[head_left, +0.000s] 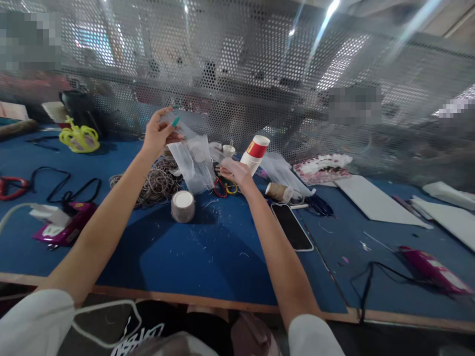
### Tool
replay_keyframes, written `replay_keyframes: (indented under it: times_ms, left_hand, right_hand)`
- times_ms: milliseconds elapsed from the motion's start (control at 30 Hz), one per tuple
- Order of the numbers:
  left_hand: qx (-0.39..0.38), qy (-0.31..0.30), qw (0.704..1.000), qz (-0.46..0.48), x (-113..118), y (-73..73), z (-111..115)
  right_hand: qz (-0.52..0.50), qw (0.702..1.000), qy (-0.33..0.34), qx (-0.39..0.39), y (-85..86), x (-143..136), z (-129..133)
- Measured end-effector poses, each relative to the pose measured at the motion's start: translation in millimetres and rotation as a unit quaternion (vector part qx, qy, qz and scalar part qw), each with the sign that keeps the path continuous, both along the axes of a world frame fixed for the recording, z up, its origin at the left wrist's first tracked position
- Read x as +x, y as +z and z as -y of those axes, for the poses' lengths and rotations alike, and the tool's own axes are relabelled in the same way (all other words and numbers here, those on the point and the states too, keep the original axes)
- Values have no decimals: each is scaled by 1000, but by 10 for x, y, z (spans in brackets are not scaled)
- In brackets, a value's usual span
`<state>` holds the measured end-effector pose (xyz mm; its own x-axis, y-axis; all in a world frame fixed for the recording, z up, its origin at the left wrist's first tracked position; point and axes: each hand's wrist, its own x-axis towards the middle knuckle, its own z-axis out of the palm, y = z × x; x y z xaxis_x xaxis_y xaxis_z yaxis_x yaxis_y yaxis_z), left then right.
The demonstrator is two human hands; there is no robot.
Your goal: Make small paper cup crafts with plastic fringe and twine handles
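Note:
Sheer white material point(195, 165) hangs in folds between my two hands, above the back of the blue table. My left hand point(161, 133) is raised, its fingers closed on the upper edge of the material, with a small teal object point(175, 121) at the fingertips. Lower and to the right, my right hand point(235, 170) grips the material's other side; its fingers are partly blurred. Beneath and in front stands a grey-brown roll with a white top point(183, 206). A tangle of brown cord point(158, 183) lies behind my left forearm. Red-and-yellow-handled scissors point(225, 188) lie below my right hand.
Stacked paper cups point(256, 153) lean right of my right hand, near a twine spool point(279, 192) and a phone point(292, 227). A yellow crown point(79, 137) and a purple pack point(67, 225) are left. White boards point(378, 202) lie right. A perforated metal screen point(237, 74) stands behind.

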<state>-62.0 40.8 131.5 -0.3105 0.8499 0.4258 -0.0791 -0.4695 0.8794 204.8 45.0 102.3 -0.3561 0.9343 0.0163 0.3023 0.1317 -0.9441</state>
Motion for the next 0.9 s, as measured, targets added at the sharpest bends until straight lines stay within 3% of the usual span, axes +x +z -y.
replay_keyframes:
  times_ms: [33, 100, 200, 300, 467, 567, 733, 900]
  left_hand:
    - [6, 5, 1000, 9, 14, -30, -32]
    - [17, 7, 1000, 14, 30, -78, -80]
    - [37, 4, 999, 4, 41, -124, -120]
    - [44, -3, 999, 2, 60, -139, -126]
    - [24, -55, 998, 37, 112, -108, -82]
    - [8, -73, 995, 60, 135, -89, -67]
    - [-38, -49, 996, 61, 203, -78, -56]
    - [-47, -32, 998, 3, 330, -72, 14]
  right_hand:
    - [-41, 999, 6, -20, 56, 37, 15]
    - [-117, 985, 78, -102, 162, 111, 62]
    - [-147, 967, 147, -147, 261, 185, 131]
    - [-106, 979, 138, -107, 266, 190, 147]
    - [-68, 995, 64, -32, 222, 168, 106]
    - [-57, 995, 62, -46, 237, 188, 99]
    - [-22, 995, 72, -72, 250, 227, 102]
    - [6, 980, 149, -128, 292, 258, 165]
